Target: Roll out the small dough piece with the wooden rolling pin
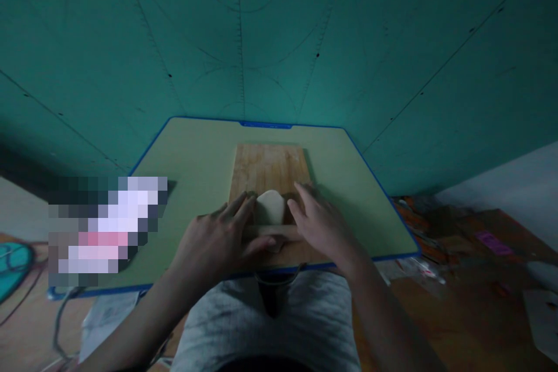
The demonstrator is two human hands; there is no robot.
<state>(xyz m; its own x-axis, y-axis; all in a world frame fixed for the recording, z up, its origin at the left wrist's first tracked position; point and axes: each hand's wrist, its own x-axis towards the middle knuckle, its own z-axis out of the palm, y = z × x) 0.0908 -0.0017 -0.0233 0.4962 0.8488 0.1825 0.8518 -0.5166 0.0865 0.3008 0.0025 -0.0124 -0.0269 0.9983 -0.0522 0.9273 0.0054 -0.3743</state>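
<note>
A pale, flattened piece of dough (271, 207) lies on a wooden board (270, 165). Across its near part rests a thin wooden rolling pin (272, 232). My left hand (220, 235) grips the pin's left end, its fingers stretched forward over the far side and its thumb along the near side. On the right end sits my right hand (320, 221), palm down over the pin, thumb and index finger reaching past it toward the dough. Both pin ends are hidden under the hands. A small bit of dough (276, 243) shows at the near side of the pin.
The board lies on a light green table (196, 151) with a blue rim, against a green wall (270, 40). A blurred-out pale and pink object (117, 221) is at the table's left. Clutter (418, 232) lies on the floor at right; a cable (58, 325) hangs at left.
</note>
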